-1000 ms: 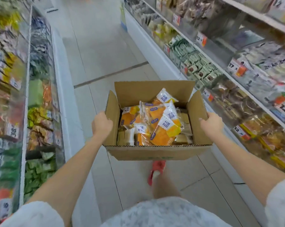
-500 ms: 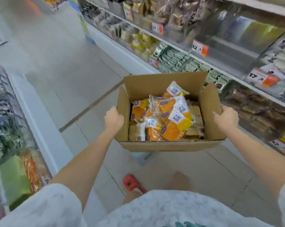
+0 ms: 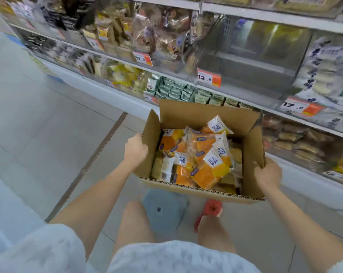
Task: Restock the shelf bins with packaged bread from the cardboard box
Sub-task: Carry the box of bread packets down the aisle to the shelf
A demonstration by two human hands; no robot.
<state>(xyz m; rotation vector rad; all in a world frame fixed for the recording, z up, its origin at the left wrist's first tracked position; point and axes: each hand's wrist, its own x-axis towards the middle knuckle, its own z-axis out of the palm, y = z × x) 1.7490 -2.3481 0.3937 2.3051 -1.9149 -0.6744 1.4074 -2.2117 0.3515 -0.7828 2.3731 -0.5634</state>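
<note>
Shop aisle: pale tiled floor (image 3: pixel 48 119) with dark joint strip (image 3: pixel 99 154), white-based metal shelving (image 3: pixel 265 18) carrying orange price tags (image 3: pixel 209 77), grey stool (image 3: pixel 164 209).

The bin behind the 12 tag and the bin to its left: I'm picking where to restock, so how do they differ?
The bin behind the 12 tag looks bare inside, showing only clear walls and shelf; the bin to its left is packed with brown packets. The 12 tag sits below the bare one, a 17 tag below the full one. Both are clear bins on the same shelf row.
</note>
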